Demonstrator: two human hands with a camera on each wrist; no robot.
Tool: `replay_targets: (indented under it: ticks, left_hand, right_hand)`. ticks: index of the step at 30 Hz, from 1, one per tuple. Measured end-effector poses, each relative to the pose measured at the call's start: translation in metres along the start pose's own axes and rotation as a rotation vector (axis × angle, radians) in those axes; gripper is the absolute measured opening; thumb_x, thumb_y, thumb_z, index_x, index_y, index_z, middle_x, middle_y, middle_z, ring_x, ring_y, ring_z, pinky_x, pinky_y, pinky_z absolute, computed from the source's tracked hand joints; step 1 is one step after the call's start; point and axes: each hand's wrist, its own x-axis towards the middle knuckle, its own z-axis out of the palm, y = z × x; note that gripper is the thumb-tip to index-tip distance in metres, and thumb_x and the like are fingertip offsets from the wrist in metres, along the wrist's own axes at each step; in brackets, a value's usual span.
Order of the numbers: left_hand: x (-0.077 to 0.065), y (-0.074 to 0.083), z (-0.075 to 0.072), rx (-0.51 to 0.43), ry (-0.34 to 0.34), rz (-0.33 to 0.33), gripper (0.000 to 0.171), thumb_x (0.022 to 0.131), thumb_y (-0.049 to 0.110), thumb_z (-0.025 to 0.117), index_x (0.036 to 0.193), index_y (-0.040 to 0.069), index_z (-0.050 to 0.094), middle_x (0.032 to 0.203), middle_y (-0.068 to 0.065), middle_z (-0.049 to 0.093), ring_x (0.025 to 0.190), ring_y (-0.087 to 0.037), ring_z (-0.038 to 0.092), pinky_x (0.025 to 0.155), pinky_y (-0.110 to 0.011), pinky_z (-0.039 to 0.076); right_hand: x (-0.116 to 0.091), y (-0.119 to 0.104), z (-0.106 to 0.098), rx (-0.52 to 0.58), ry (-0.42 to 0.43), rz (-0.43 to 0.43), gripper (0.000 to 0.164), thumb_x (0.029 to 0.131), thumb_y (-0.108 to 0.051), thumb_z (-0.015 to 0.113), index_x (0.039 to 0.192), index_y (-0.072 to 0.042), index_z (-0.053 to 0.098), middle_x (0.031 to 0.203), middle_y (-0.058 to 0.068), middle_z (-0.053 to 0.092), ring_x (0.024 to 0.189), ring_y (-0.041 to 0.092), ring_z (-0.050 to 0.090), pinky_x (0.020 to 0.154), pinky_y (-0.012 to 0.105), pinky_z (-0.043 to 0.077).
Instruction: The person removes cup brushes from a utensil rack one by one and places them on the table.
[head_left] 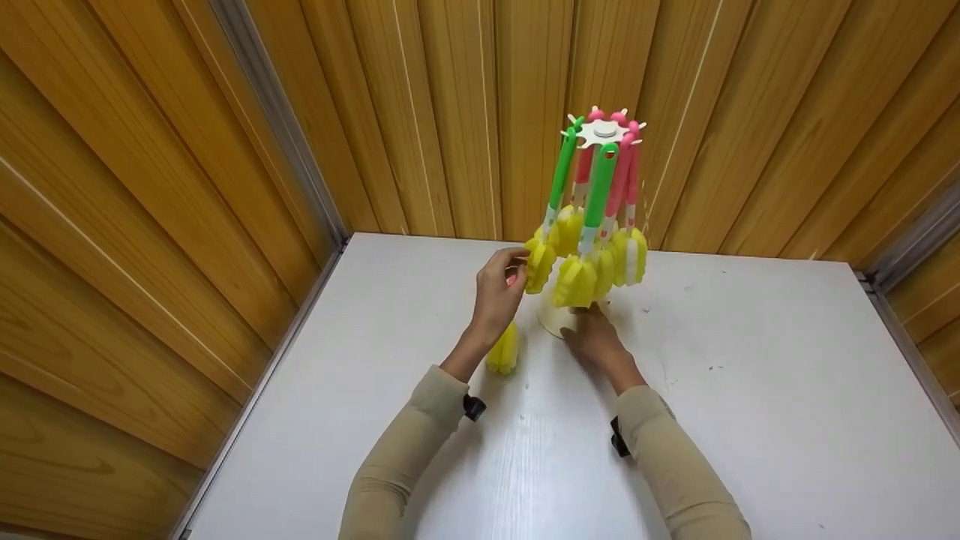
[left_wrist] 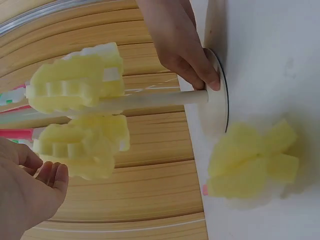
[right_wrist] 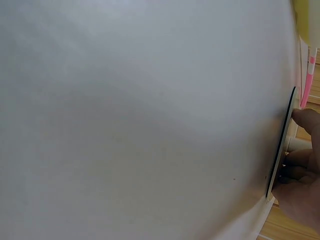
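A white stand (head_left: 604,132) with a notched top disc holds several bottle brushes with yellow sponge heads and green or pink handles. My left hand (head_left: 496,292) is beside the leftmost hanging brush (head_left: 540,264), its fingertips right at the sponge. In the left wrist view the left hand (left_wrist: 30,185) has loosely bent fingers, with nothing visible between them. Down at the round base (left_wrist: 216,112), my right hand (head_left: 596,337) grips with curled fingers, the thumb (right_wrist: 301,117) on its upper face near the post. Another yellow brush (head_left: 504,349) lies on the table, partly hidden behind my left wrist.
The white table (head_left: 750,420) reaches back to a wood-panelled wall (head_left: 450,112). More panelling (head_left: 112,225) rises on the left, with a metal strip along the corner. Small dark specks mark the tabletop right of the stand.
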Motion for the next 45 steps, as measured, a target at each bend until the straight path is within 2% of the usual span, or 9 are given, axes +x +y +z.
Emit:
replay_targets:
  ticks: [5,11,16,21,25,28,33,38,45]
  left_hand:
    - [0.001,0.017,0.002,-0.041,0.008,0.07,0.022,0.098,-0.006,0.059,0.118,-0.003,0.067,0.115,-0.015,0.066,0.105,-0.02,0.066,0.092,-0.022,0.053]
    - [0.0,0.035,0.007,-0.071,-0.008,0.154,0.021,0.097,-0.006,0.06,0.118,-0.003,0.066,0.114,-0.016,0.065,0.106,-0.028,0.066,0.093,-0.022,0.053]
    - [0.0,0.051,0.016,-0.095,-0.033,0.151,0.024,0.098,0.0,0.064,0.122,-0.002,0.064,0.117,-0.012,0.065,0.111,-0.027,0.065,0.097,-0.023,0.052]
    - [0.005,0.065,0.027,-0.138,-0.04,0.146,0.03,0.098,0.004,0.066,0.127,-0.003,0.061,0.122,-0.016,0.064,0.114,-0.026,0.064,0.099,-0.025,0.05]
    - [0.01,0.073,0.034,-0.157,-0.046,0.121,0.037,0.098,0.007,0.068,0.133,-0.001,0.059,0.128,-0.013,0.063,0.116,-0.021,0.064,0.101,-0.025,0.049]
    - [0.015,0.076,0.038,-0.198,-0.049,0.076,0.042,0.098,0.008,0.068,0.138,0.001,0.057,0.134,-0.011,0.061,0.118,-0.017,0.063,0.102,-0.025,0.049]
    - [0.023,0.077,0.044,-0.293,-0.045,-0.005,0.047,0.097,0.007,0.068,0.142,0.001,0.055,0.136,-0.011,0.06,0.119,-0.014,0.063,0.102,-0.029,0.05]
    - [0.029,0.075,0.05,-0.37,-0.038,-0.051,0.045,0.097,0.005,0.067,0.14,-0.002,0.056,0.134,-0.013,0.063,0.115,-0.016,0.065,0.099,-0.027,0.051]
    - [0.03,0.072,0.051,-0.355,-0.045,-0.098,0.037,0.099,0.009,0.066,0.135,0.001,0.062,0.123,-0.012,0.069,0.11,-0.014,0.067,0.095,-0.023,0.053]
  right_hand:
    - [0.003,0.001,0.001,-0.02,0.01,-0.02,0.053,0.1,-0.017,0.064,0.144,0.005,0.046,0.151,0.023,0.041,0.138,0.038,0.042,0.117,0.051,0.031]
    - [0.005,0.008,0.004,-0.024,0.057,-0.116,0.055,0.096,-0.012,0.069,0.141,0.01,0.046,0.145,0.027,0.047,0.133,0.041,0.047,0.113,0.052,0.036]
    - [0.003,0.011,0.004,0.011,0.076,-0.155,0.063,0.096,-0.011,0.069,0.148,0.007,0.038,0.146,0.025,0.047,0.133,0.039,0.048,0.115,0.052,0.035]
    - [-0.001,0.01,0.002,0.025,0.069,-0.142,0.059,0.098,-0.014,0.067,0.146,0.008,0.04,0.142,0.027,0.049,0.131,0.042,0.048,0.114,0.055,0.034]
    - [-0.001,0.009,0.001,0.037,0.052,-0.131,0.058,0.099,-0.016,0.065,0.146,0.008,0.041,0.147,0.026,0.045,0.136,0.041,0.043,0.116,0.055,0.031]
    - [-0.001,0.009,0.002,0.031,0.041,-0.127,0.057,0.099,-0.017,0.065,0.146,0.008,0.042,0.15,0.025,0.043,0.137,0.04,0.042,0.117,0.054,0.03]
    - [-0.001,0.009,0.002,0.03,0.033,-0.11,0.058,0.1,-0.017,0.064,0.148,0.006,0.04,0.152,0.023,0.042,0.138,0.037,0.041,0.118,0.053,0.03]
    - [-0.001,0.009,0.002,0.054,0.045,-0.121,0.054,0.099,-0.015,0.065,0.143,0.009,0.045,0.148,0.025,0.044,0.134,0.041,0.045,0.115,0.055,0.032]
    - [-0.001,0.008,0.001,0.127,0.029,-0.065,0.056,0.099,-0.018,0.065,0.144,0.004,0.041,0.145,0.022,0.047,0.132,0.039,0.046,0.115,0.054,0.033]
